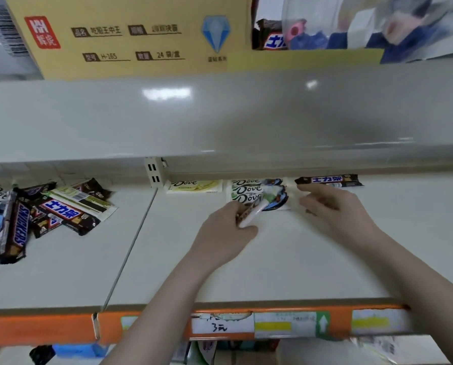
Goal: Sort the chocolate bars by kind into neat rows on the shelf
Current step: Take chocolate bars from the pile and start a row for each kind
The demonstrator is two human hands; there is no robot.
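On the white shelf (273, 259), my left hand (225, 238) grips a white-wrapped chocolate bar (254, 213), tilted with its far end over a stack of white-and-dark Dove bars (246, 192) at the back. My right hand (336, 209) reaches to the stack's right side with fingers loosely extended, holding nothing that I can see. A yellow Dove bar (193, 185) lies left of the stack. A dark Snickers bar (328, 180) lies at the back right. A mixed heap of Snickers and Dove bars (49, 209) covers the left shelf section.
The upper shelf (220, 119) overhangs the back of the working shelf. A cardboard box (130, 35) stands on it. An orange price strip (167, 325) with labels runs along the front edge. A seam (130, 246) divides the two shelf sections.
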